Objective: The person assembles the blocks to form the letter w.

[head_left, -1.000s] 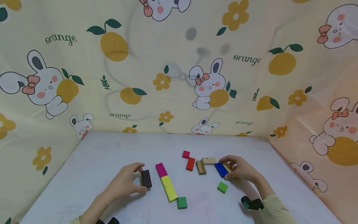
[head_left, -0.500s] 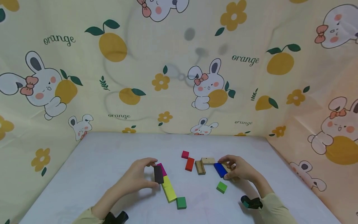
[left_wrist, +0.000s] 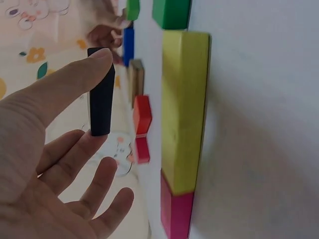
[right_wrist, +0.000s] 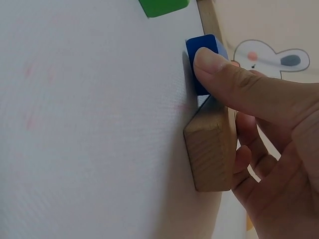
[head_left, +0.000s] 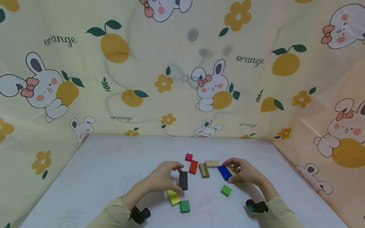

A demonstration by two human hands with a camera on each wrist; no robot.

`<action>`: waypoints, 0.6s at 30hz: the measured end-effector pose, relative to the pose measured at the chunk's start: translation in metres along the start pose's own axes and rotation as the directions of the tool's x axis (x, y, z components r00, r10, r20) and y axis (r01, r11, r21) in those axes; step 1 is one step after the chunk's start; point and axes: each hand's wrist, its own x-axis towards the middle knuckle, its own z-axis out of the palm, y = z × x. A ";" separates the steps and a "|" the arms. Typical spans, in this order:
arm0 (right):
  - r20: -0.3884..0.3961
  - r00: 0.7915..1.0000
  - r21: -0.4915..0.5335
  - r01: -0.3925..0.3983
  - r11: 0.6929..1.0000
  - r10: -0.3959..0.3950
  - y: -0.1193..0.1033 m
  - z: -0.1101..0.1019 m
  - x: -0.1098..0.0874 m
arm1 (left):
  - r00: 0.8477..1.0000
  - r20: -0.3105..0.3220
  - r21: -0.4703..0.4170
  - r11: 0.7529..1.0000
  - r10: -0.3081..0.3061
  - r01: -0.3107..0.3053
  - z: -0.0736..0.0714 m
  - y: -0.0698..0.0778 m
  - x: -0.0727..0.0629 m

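Note:
My left hand (head_left: 159,178) pinches a black block (head_left: 183,180) between thumb and fingertips. In the left wrist view the black block (left_wrist: 101,99) is off the table, its long side running from thumb to finger. Below that hand lie a yellow block (head_left: 173,199) and a dark green block (head_left: 184,206); a magenta block (left_wrist: 177,211) touching the yellow one's end is hidden from the head view. My right hand (head_left: 247,173) grips a blue block (head_left: 225,173) on the table, thumb on its near end. Beside the blue block rests a plain wooden block (right_wrist: 212,149), partly under the fingers.
Toward the back of the white table (head_left: 128,152) lie a small red cube (head_left: 188,157), a red block (head_left: 193,167), a grooved wooden block (head_left: 204,171) and a pale wooden block (head_left: 212,164). A light green block (head_left: 226,190) lies nearer. Printed cloth (head_left: 171,104) walls the table.
My left hand has carried the black block rightward, from left of the magenta block, across it, to near the red block. My right hand has stayed on the blue block.

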 end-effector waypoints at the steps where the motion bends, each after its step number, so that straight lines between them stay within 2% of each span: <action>1: 0.001 1.000 0.002 0.004 1.000 -0.004 0.000 0.000 0.000 | 1.000 0.017 0.003 1.000 0.001 -0.001 0.003 0.001 0.003; 4: -0.001 1.000 0.007 0.014 1.000 -0.014 0.001 0.000 0.000 | 0.999 0.054 0.007 1.000 -0.003 0.003 0.012 0.004 0.011; 9: -0.002 1.000 0.016 0.009 1.000 -0.009 0.001 0.000 0.000 | 0.997 0.081 0.036 0.999 0.006 -0.009 0.024 0.004 0.018; 13: 0.000 1.000 0.021 0.004 1.000 -0.004 0.001 0.000 0.000 | 0.993 0.112 0.077 0.997 -0.031 0.023 0.028 0.007 0.018; 18: -0.002 1.000 0.010 0.018 1.000 -0.018 0.002 -0.001 -0.001 | 0.990 0.116 0.068 0.995 -0.078 0.070 0.030 0.010 0.017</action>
